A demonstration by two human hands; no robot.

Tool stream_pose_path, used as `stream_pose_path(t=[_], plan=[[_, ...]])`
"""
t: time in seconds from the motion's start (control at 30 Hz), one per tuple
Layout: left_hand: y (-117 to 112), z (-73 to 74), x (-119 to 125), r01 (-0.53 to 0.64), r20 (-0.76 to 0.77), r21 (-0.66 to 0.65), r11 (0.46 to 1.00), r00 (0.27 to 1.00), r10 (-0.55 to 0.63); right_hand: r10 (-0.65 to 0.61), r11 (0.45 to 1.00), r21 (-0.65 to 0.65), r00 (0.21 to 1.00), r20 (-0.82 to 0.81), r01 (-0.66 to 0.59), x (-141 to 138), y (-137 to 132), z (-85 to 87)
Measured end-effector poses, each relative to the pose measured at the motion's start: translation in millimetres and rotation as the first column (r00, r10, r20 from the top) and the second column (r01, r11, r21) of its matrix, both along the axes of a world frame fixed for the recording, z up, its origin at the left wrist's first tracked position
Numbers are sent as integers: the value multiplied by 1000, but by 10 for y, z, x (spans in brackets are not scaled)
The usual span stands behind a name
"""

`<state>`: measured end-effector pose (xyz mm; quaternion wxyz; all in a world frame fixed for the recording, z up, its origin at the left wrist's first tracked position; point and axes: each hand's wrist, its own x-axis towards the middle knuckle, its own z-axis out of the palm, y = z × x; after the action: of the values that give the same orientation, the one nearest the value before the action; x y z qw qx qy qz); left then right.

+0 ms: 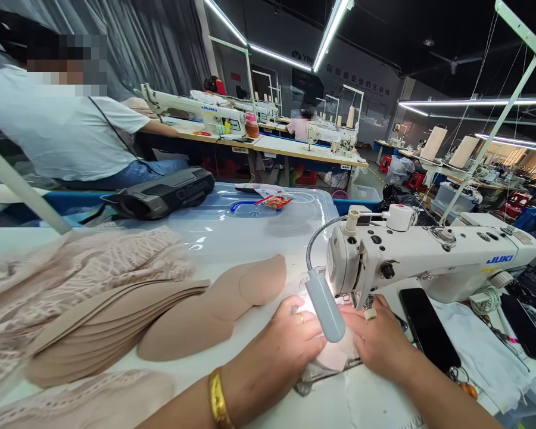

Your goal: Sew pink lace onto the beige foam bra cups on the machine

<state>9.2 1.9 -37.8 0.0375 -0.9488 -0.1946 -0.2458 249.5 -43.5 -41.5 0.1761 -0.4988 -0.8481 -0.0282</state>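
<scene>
A pale pink fabric piece (pixel 333 359) lies under the needle area of a white JUKI sewing machine (pixel 433 256). My left hand (pixel 286 336), with a ring and a gold bangle, bends its fingers onto the fabric's left side. From the right, my right hand (pixel 382 336) holds the fabric against the machine bed, close to the presser foot. A lit grey gooseneck lamp (pixel 325 307) covers some fingertips and part of the fabric. Left of my hands are a stack of beige curved pads (pixel 111 333) and more beige pads (pixel 214 310) laid flat.
Beige lace fabric (pixel 89 256) spreads over the table's left. A black phone (pixel 429 328) and white cloth (pixel 477 345) lie at right. Behind are a clear plastic lid (pixel 250 229) and a black bag-like object (pixel 165 193). A co-worker (pixel 71 119) sits at far left.
</scene>
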Motion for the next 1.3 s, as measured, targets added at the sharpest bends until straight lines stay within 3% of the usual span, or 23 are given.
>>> stream_pose_path(t=[0.3,0.5,0.73,0.87,1.3], plan=[[-70,188,-7,-21,-40,-142,990,999,16,31,999,-33,991,-132,-35,-37,8,36],[-93,255,2,-8,-29,-153,988,1000,4,42,999,-13,989,-141,-44,-32,-19,63],[-69,240,-37,-68,-111,-156,985,993,51,118,984,159,955,-273,-76,11,-46,90],[-70,241,-27,-83,-133,-168,982,989,60,98,991,118,929,-357,-59,12,-13,86],[-82,220,-12,23,-5,-119,993,1000,-23,67,996,81,941,-332,-42,5,-7,74]])
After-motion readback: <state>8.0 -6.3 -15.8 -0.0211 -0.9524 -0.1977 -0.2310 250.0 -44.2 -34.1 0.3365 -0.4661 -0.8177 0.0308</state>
